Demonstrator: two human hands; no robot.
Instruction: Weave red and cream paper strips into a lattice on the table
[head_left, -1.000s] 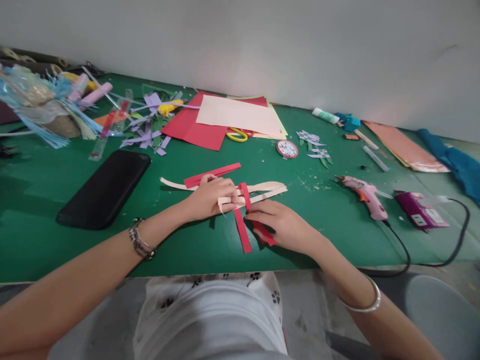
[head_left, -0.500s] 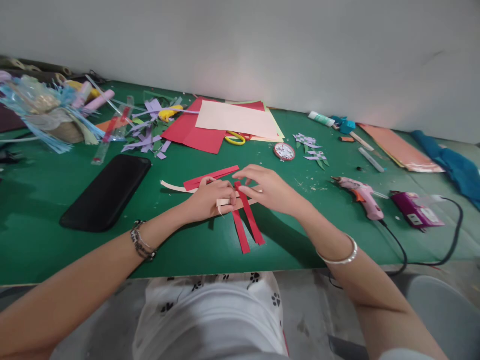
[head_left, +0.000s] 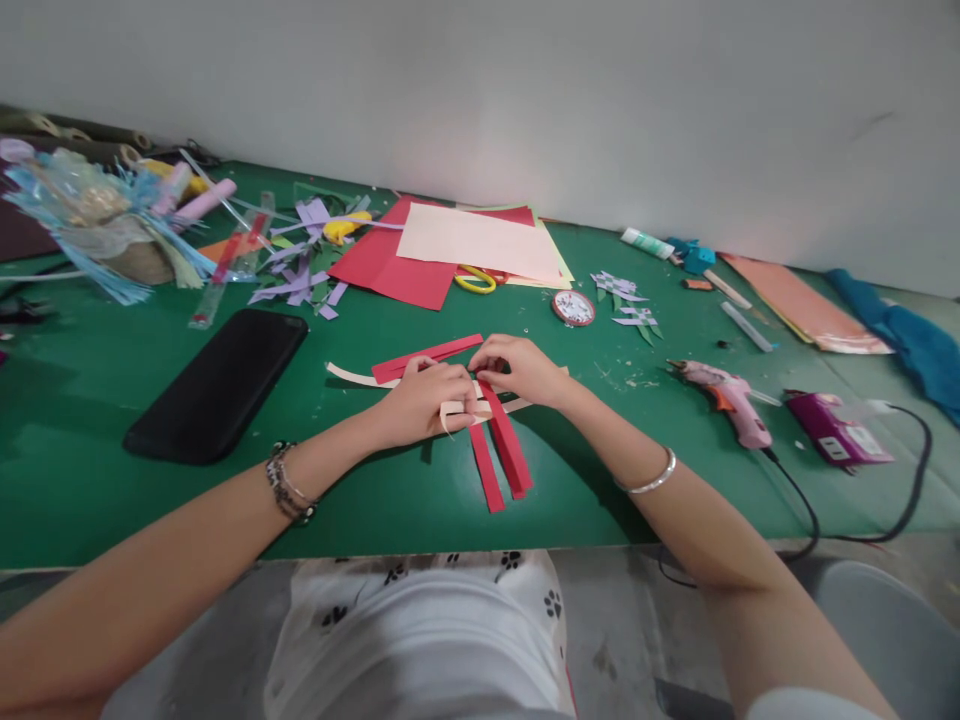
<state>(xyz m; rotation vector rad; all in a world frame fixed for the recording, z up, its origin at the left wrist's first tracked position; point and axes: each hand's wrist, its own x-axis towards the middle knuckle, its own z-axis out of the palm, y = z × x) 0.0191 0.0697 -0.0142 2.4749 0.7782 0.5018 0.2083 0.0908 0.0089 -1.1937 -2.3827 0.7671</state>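
Red paper strips (head_left: 510, 455) and cream paper strips (head_left: 352, 377) cross each other on the green table between my hands. My left hand (head_left: 431, 398) is closed over the crossing, its fingers bent on the cream strips, one of which curls up beside the fingertips. My right hand (head_left: 521, 370) pinches at the upper end of a red strip, just right of the left fingers. The exact contact under the fingertips is partly hidden. More red strips (head_left: 427, 360) lie behind my left hand.
A black phone-like case (head_left: 217, 385) lies at left. Behind are coloured sheets (head_left: 472, 240), yellow-handled scissors (head_left: 475, 280) and a round white-faced disc (head_left: 574, 308). A pink glue gun (head_left: 724, 395) and a purple corded box (head_left: 836, 428) sit at right. Woven purple paper pieces (head_left: 619, 287) lie near the disc.
My right hand has drawn its fingers into a pinch at the red strip's top and dipped a little. The left hand stays on the crossing. The view has shifted slightly.
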